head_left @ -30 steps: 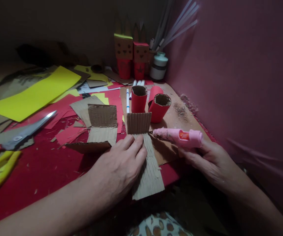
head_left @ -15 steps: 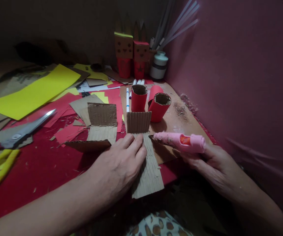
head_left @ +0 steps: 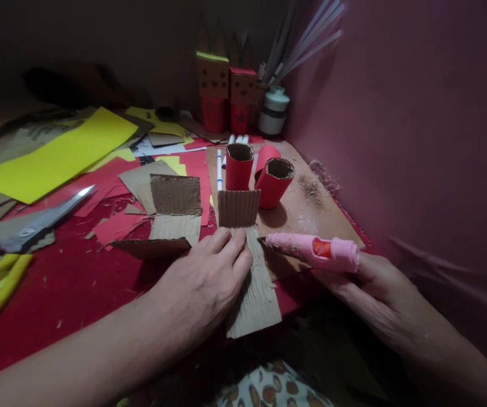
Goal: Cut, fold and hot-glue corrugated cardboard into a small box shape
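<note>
My left hand [head_left: 216, 274] rests on a long corrugated cardboard strip [head_left: 258, 305], its curled fingers holding the strip near a fold. Past that fold, a short cardboard flap [head_left: 239, 209] stands upright; my thumb is hidden. A pink hot glue gun [head_left: 311, 249] is gripped in my right hand [head_left: 362, 294], its dark nozzle pointing left, close to the strip's right edge. Left of my left hand sits another folded cardboard piece [head_left: 175, 195] with two raised ends. Behind the flap are red paper-covered tubes [head_left: 239, 167], one upright and one leaning [head_left: 274, 183].
Open scissors [head_left: 44, 223] with red and yellow handles lie at left on the red tablecloth [head_left: 86, 299]. Yellow sheets [head_left: 61, 155] and paper scraps spread behind. Two boxy figures [head_left: 213, 85] and a white jar [head_left: 274, 110] stand at the back. A wall [head_left: 417, 141] rises at right.
The glue gun has shifted slightly right and down, its nozzle drawing a little away from the fold. My left hand stays in place on the strip.
</note>
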A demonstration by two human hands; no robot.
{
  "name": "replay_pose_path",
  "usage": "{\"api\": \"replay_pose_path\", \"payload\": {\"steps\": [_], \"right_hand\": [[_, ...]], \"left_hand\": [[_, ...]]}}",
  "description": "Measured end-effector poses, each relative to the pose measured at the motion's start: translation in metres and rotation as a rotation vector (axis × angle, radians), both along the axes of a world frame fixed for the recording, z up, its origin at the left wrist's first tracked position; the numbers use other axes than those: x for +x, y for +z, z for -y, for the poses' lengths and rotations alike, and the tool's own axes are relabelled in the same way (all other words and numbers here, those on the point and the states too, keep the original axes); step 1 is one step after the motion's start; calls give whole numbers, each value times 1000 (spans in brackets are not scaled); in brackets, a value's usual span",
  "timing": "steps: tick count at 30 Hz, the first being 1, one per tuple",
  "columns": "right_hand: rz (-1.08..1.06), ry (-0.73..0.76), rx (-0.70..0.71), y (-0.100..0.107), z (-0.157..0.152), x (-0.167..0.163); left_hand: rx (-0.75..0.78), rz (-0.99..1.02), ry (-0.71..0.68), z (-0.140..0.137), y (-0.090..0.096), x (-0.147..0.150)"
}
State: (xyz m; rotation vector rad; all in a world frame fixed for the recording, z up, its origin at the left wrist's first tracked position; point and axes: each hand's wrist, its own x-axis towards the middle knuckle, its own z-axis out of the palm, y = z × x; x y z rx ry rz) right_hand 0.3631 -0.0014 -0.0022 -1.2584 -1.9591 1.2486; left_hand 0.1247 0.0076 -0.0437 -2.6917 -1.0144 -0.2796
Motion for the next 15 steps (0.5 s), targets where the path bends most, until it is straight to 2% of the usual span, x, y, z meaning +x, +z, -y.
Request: {"api": "replay_pose_path", "payload": {"steps": [6, 15], "right_hand": [[15, -26, -54, 1, 4, -1], [7, -26, -42, 5, 7, -1]], "left_hand": [[-31, -7, 11, -1, 0, 1], [-16, -7, 8, 1, -2, 0]]}}
